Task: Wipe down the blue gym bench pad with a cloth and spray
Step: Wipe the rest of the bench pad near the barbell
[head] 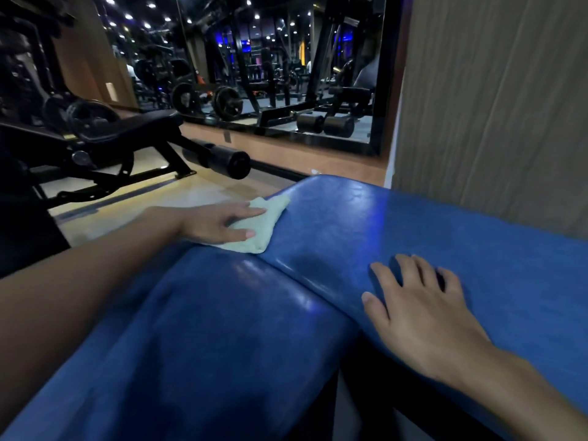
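Flat-fingered, our left grip [216, 222] presses down on the pale green folded terry cloth [265, 226] without curling round it: the fingers are straight and the thumb lies across its near part. Cloth and grip sit at about 10 o'clock from the middle of the view, on the left edge of the glossy blue vinyl gym bench pad [334, 224]. Our right grip [420, 316] lies at 4 o'clock, fingers spread and relaxed on the pad's farther cushion, holding nothing; we judge it is bracing us. The pad fills the lower half of the view as two cushions, split by a dark seam [318, 297] that runs from the cloth toward 5 o'clock. No spray bottle shows.

To wipe well from here, we would draw the cloth toward 3 o'clock across the far cushion in long overlapping passes. Even pressure through the whole palm should stop the fabric bunching or sliding out from under straight fingers. The rounded edge under the cloth deserves a wrap-over stroke. The seam likely traps sweat, so a folded corner run along it would help. We should lift the right grip aside before the cloth reaches it, or that patch goes unwiped. Whether the surface is already sprayed we cannot tell; the sheen may be only lamp glare.
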Available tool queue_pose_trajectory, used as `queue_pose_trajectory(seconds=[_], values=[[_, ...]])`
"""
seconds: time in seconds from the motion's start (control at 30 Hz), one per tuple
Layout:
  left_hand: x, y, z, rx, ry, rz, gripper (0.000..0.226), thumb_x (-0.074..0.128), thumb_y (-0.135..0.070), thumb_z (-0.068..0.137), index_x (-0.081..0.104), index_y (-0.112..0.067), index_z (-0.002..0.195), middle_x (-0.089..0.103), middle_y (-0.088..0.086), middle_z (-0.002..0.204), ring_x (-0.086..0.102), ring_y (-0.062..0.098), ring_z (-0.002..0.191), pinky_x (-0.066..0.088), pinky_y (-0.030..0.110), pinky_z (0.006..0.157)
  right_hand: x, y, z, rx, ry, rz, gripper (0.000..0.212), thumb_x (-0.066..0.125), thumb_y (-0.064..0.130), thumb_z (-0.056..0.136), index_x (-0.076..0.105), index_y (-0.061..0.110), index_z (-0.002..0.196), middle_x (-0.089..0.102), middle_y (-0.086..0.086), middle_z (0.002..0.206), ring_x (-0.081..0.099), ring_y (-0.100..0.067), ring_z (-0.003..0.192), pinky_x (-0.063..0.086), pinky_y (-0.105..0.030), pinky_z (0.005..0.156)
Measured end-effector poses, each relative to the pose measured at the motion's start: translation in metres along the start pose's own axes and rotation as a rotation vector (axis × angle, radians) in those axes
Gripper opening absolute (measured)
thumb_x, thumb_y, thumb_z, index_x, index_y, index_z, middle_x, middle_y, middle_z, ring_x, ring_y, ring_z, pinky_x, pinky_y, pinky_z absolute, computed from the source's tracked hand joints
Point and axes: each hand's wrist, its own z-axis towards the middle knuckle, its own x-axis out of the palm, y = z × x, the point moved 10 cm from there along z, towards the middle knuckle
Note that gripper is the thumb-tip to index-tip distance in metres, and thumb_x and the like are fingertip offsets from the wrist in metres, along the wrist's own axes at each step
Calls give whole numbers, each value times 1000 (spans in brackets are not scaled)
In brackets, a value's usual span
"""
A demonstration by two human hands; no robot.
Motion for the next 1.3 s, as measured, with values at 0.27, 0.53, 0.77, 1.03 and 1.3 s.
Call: queue_pose_trajectory(seconds=[0.27, 0.53, 0.77, 1.03, 1.3], values=[[-2, -2, 19, 47, 69, 167, 86, 65, -24, 96, 7, -36, 158, 8, -2, 166, 6, 16, 152, 5, 34, 122, 3, 0, 1, 25, 11, -37, 83, -7, 59, 79, 37, 29, 144, 36, -7, 149, 24, -30, 144, 19, -50, 113], [18, -43, 20, 271, 48, 261, 85, 62, -33, 96, 3, -57, 151, 7, -11, 166, 8, 17, 153, 14, 43, 123, -2, 3, -3, 27, 38, -47, 92, -20, 56, 70, 18, 32, 150, 21, -4, 155, 12, -26, 148, 13, -47, 117], [10, -34, 18, 137, 47, 249, 85, 62, -22, 97, 2, -44, 153, 1, -2, 167, -1, 18, 153, 1, 32, 119, 1, 0, -2, 24, 46, 14, 67, 1, 58, 90, 24, 31, 146, 24, -5, 153, 12, -26, 147, 11, -48, 117], [28, -105, 4, 252, 62, 272, 78, 58, -30, 99, 6, -39, 156, 4, 6, 167, 1, 20, 153, 3, 29, 118, -3, -3, -3, 22, 50, 160, 53, 24, 54, 99, 32, 31, 146, 26, -7, 154, 13, -24, 147, 8, -47, 119], [53, -182, -6, 414, 62, 271, 76, 58, -26, 100, 8, -35, 156, 8, 4, 166, 7, 21, 152, 3, 22, 115, -28, -34, -25, -30, -76, 392, 22, 47, 30, 95, 66, 24, 105, 60, 11, 114, 53, -12, 114, 28, -39, 109]])
